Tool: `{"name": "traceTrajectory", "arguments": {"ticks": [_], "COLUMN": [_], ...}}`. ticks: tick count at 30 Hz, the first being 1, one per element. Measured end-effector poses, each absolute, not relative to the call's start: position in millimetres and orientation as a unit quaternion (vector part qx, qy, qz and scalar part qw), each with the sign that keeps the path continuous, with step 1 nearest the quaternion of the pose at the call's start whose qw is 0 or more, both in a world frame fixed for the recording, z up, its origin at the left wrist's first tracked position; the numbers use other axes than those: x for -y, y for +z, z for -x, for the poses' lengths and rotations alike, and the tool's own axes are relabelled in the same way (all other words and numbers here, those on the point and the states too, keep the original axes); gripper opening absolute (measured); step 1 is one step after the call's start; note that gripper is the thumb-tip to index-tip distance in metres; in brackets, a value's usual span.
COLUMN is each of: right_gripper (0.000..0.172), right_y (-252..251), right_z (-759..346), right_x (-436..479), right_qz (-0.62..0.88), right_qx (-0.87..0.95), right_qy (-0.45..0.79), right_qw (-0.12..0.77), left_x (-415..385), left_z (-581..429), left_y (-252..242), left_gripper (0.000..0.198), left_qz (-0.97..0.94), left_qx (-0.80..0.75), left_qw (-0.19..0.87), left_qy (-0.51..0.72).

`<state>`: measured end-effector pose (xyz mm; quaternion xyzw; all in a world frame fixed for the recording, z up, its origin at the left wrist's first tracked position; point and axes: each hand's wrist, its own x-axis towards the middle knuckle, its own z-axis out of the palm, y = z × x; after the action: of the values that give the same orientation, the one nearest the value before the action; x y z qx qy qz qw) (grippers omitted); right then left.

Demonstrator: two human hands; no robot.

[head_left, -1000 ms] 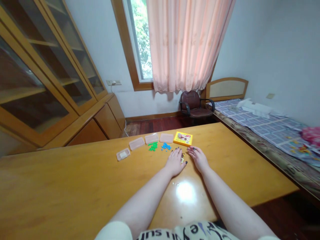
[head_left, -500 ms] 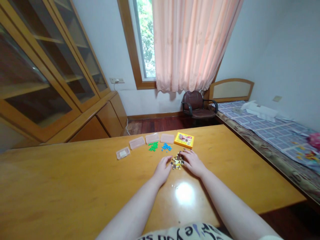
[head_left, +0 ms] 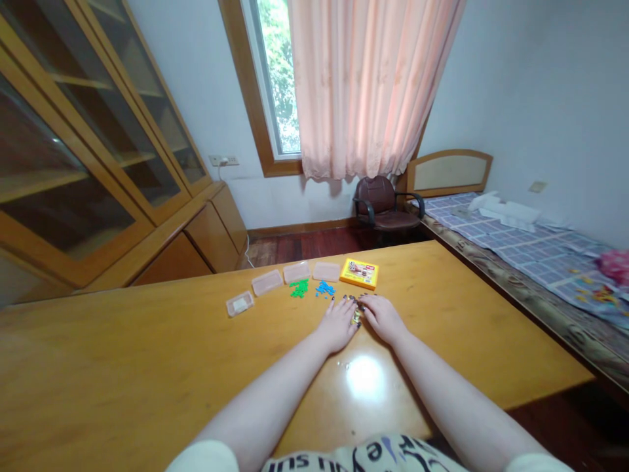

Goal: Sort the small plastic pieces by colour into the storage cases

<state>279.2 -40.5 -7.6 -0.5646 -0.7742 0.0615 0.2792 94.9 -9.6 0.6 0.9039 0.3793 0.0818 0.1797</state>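
Note:
My left hand (head_left: 339, 324) lies palm down over the pile of small brown, yellow and white pieces (head_left: 356, 317), covering much of it. Its fingers are stretched out and apart. On the pile's right side rests my right hand (head_left: 386, 318), fingers extended and touching the pieces. Behind the hands are a heap of small blue pieces (head_left: 325, 288) and, left of that, a heap of small green pieces (head_left: 299, 288). A yellow box (head_left: 359, 273) with a printed picture lies flat beyond my right hand.
Three clear plastic trays, one of them a shallow tray (head_left: 326, 271), line the far edge of the wooden table (head_left: 147, 367). A smaller tray (head_left: 240, 305) with something white inside stands left. Beyond are a chair (head_left: 386, 203) and a bed (head_left: 515, 229).
My left hand has moved right and forward, from beside the mixed pile onto it. My right hand stays at the pile's right side. The view has shifted slightly.

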Motion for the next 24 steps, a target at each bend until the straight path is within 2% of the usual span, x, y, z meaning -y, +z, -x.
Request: {"name": "traceTrajectory", "arguments": {"ticks": [6,12,16,24], "right_gripper": [0.033,0.044,0.039,0.044], "right_y": [-7,-11,-13,-10], "right_z": [-277,-278,-280,-277], "right_x": [39,34,36,37], "right_qz": [0.560,0.590,0.591,0.616], "right_qx": [0.786,0.773,0.770,0.755], "right_qy": [0.076,0.073,0.074,0.060], "right_qw": [0.249,0.221,0.229,0.216], "left_x": [-9,-1,0,-7], "left_z": [-107,-96,-96,-93], "left_y": [-3,-4,-5,-8], "left_gripper": [0.055,0.054,0.048,0.057], "left_qz": [-0.890,-0.865,-0.873,-0.878], "left_qx": [-0.404,-0.441,-0.435,-0.432], "left_qw": [0.186,0.186,0.175,0.167], "left_qy": [0.099,0.151,0.135,0.122]}}
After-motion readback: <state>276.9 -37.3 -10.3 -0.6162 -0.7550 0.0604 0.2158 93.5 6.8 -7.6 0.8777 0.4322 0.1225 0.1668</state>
